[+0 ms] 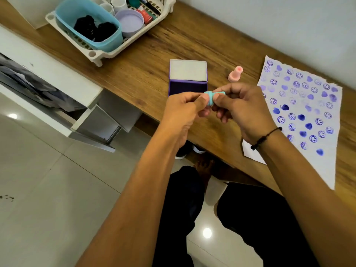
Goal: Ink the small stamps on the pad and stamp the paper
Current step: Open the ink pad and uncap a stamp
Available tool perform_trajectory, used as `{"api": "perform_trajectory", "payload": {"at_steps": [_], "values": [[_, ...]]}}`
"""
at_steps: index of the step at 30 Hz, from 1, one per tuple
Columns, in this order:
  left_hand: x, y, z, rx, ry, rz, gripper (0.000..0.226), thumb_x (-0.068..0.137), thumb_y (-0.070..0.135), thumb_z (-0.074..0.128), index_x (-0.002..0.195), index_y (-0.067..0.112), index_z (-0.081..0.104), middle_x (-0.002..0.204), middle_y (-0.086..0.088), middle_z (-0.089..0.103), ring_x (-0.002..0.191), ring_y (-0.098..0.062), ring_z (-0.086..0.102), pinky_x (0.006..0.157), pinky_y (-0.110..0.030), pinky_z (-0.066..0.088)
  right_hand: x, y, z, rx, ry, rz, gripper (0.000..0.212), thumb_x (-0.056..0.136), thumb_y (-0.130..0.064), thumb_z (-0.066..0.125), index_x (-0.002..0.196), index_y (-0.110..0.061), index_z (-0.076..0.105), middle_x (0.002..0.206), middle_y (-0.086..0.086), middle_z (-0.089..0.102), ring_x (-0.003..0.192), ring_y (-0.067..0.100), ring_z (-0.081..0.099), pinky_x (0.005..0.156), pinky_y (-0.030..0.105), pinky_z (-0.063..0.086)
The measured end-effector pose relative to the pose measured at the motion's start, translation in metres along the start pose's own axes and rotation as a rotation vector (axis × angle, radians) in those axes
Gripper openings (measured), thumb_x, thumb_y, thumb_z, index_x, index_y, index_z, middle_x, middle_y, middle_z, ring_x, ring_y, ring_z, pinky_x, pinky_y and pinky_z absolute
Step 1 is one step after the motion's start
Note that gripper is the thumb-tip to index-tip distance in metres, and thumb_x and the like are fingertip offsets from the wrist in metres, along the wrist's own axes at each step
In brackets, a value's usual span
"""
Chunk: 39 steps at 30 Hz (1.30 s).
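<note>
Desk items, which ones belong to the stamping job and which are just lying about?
For the job:
- teal stamp, held by left hand and right hand
- pink stamp, standing on the desk
- open purple ink pad
- stamped paper

Lying about:
- white basket holding a blue tub and a lilac lid

The brown desk top (146,60) shows a matt wood-grain surface. The small turquoise stamp (210,97) and the pink bottle-shaped stamp (235,74) appear as smooth matt plastic. The white stamped sheet (300,105) is matt paper with a rough, torn upper edge. The cream slotted basket (107,53) and the blue tub (90,20) inside it are smooth plastic. The pale floor tiles (48,189) are glossy, reflecting lights.
</note>
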<state>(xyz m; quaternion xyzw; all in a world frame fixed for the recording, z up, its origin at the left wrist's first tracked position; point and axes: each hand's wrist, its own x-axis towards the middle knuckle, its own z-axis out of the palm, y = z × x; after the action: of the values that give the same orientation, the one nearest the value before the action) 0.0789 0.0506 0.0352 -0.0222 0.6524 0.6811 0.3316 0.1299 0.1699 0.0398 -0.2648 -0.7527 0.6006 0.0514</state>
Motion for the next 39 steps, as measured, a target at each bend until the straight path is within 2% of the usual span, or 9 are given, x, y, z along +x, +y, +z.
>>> {"api": "perform_trajectory", "payload": {"at_steps": [3,6,9,11,16,19,29,36,39], "values": [[0.002,0.001,-0.005,-0.014,0.057,-0.025,0.015,0.09,0.012,0.053,0.082,0.008,0.064,0.069,-0.008,0.062,0.061,-0.013,0.056,0.063,-0.023,0.051,0.001,0.001,0.011,-0.163,0.043,-0.152,0.012,0.084,-0.004,0.059,0.092,-0.01,0.066,0.07,0.0,0.063,0.054,0.005,0.056,0.053,0.016,0.046],[0.006,0.003,-0.017,-0.08,0.16,-0.048,0.019,0.092,0.016,0.05,0.079,0.006,0.061,0.07,-0.007,0.06,0.059,-0.012,0.055,0.059,-0.019,0.05,0.004,-0.006,0.023,-0.444,0.1,-0.383,0.016,0.08,-0.007,0.061,0.095,-0.012,0.067,0.082,-0.008,0.061,0.067,-0.002,0.051,0.065,0.002,0.036],[0.014,0.001,-0.032,-0.082,0.357,-0.06,0.018,0.092,0.021,0.051,0.076,0.016,0.059,0.073,0.0,0.061,0.066,-0.008,0.058,0.075,-0.024,0.053,0.021,-0.014,0.035,-0.576,0.078,-0.414,0.017,0.083,-0.015,0.06,0.099,-0.012,0.066,0.093,0.004,0.069,0.081,0.013,0.058,0.074,0.022,0.042],[0.02,-0.003,-0.037,0.005,0.462,-0.049,0.02,0.091,0.026,0.05,0.073,0.023,0.058,0.074,0.006,0.06,0.071,-0.007,0.055,0.077,-0.025,0.051,0.038,-0.016,0.044,-0.773,0.011,-0.448,0.019,0.086,-0.018,0.057,0.103,-0.012,0.063,0.104,0.009,0.068,0.095,0.024,0.06,0.081,0.033,0.046],[0.027,-0.009,-0.039,0.064,0.473,-0.028,0.017,0.091,0.026,0.05,0.096,0.016,0.063,0.084,0.003,0.061,0.073,-0.007,0.053,0.071,-0.024,0.046,0.059,-0.013,0.064,-1.162,-0.141,-0.48,0.02,0.089,-0.012,0.05,0.106,-0.004,0.056,0.11,0.017,0.061,0.099,0.035,0.056,0.067,0.036,0.041],[0.029,-0.009,-0.037,0.095,0.441,-0.019,0.022,0.091,0.025,0.049,0.105,0.014,0.063,0.094,-0.001,0.061,0.075,-0.008,0.053,0.065,-0.021,0.042,0.062,-0.011,0.067,-1.213,-0.179,-0.464,0.021,0.086,-0.009,0.054,0.106,-0.003,0.056,0.109,0.02,0.061,0.098,0.037,0.056,0.064,0.035,0.038],[0.028,-0.006,-0.032,0.141,0.46,-0.003,0.016,0.089,0.023,0.05,0.095,0.016,0.064,0.102,-0.005,0.063,0.083,-0.01,0.052,0.059,-0.019,0.035,0.065,-0.019,0.069,-1.295,-0.228,-0.464,0.026,0.084,-0.013,0.055,0.108,-0.003,0.054,0.107,0.024,0.061,0.098,0.042,0.056,0.062,0.034,0.036],[0.027,-0.004,-0.032,0.139,0.433,-0.016,0.022,0.09,0.024,0.05,0.105,0.014,0.063,0.095,-0.001,0.059,0.073,-0.005,0.049,0.056,-0.017,0.035,0.063,-0.021,0.069,-1.258,-0.216,-0.449,0.025,0.084,-0.014,0.054,0.108,-0.005,0.055,0.108,0.022,0.061,0.099,0.04,0.057,0.062,0.032,0.034],[0.027,-0.001,-0.034,0.116,0.42,-0.053,0.016,0.091,0.025,0.05,0.096,0.016,0.062,0.088,0.0,0.059,0.074,-0.008,0.052,0.062,-0.021,0.043,0.061,-0.017,0.069,-1.233,-0.188,-0.437,0.024,0.084,-0.011,0.053,0.108,-0.007,0.055,0.109,0.02,0.062,0.1,0.039,0.057,0.062,0.032,0.034]]}}
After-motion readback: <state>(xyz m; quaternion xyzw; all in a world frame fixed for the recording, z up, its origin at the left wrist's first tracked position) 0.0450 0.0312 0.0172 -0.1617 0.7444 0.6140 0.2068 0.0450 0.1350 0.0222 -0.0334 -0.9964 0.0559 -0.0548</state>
